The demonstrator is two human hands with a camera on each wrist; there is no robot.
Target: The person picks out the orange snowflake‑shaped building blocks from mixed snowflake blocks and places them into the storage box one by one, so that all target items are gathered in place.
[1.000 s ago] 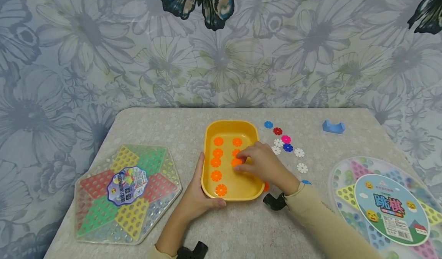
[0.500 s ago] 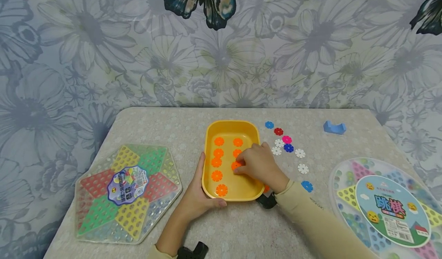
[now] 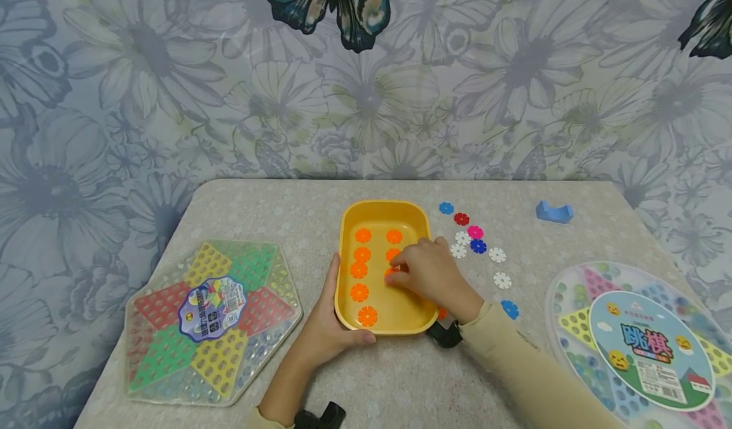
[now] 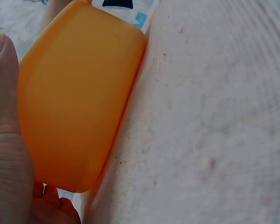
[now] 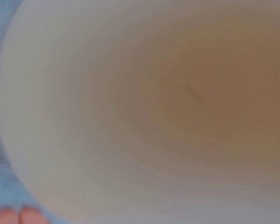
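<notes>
A yellow plastic tray (image 3: 406,311) stands on the table, with orange notched flower-shaped discs (image 3: 359,292) in two columns on its floor. My left hand (image 3: 328,324) holds the tray at its near left corner, fingers along the left side and thumb at the front edge. The left wrist view shows the tray's outer wall (image 4: 79,102) beside the thumb. Over the right column, my right hand (image 3: 431,273) has thumb and index finger at an orange disc (image 3: 390,272), mostly covered by the fingertips. The right wrist view is blurred, with two fingertips (image 5: 18,217) at its lower left corner.
Loose flower-shaped discs in white (image 3: 497,255), blue (image 3: 510,309), red (image 3: 461,218) and pink (image 3: 475,232) lie right of the tray. A light blue block (image 3: 553,212) sits farther back. Chinese checkers sets flank the work, one hexagonal (image 3: 211,321), one round (image 3: 635,340).
My right hand has shifted slightly down in the tray, and its wrist has come left, uncovering the blue disc on the table. My left hand stays on the tray.
</notes>
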